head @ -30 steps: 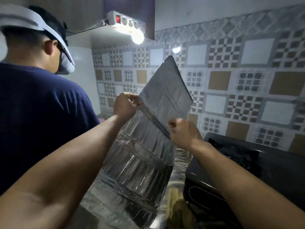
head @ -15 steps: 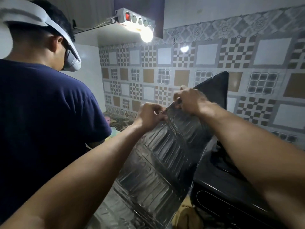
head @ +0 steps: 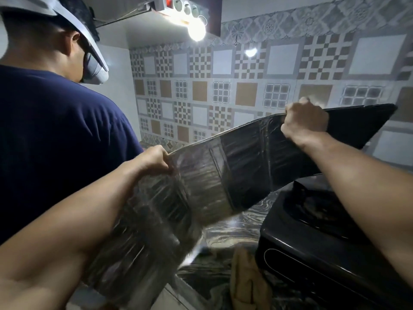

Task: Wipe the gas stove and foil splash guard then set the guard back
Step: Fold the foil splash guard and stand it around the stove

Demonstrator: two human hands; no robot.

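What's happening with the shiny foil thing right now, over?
Left hand and right hand both grip the foil splash guard by its top edge. Guard held unfolded in the air, left of the gas stove. Second person stands close on the left.

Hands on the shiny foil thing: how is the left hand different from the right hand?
The left hand grips the foil splash guard low and nearer the person; the right hand grips it higher, nearer the tiled wall. Both pinch the guard's top edge, holding it up beside the gas stove.
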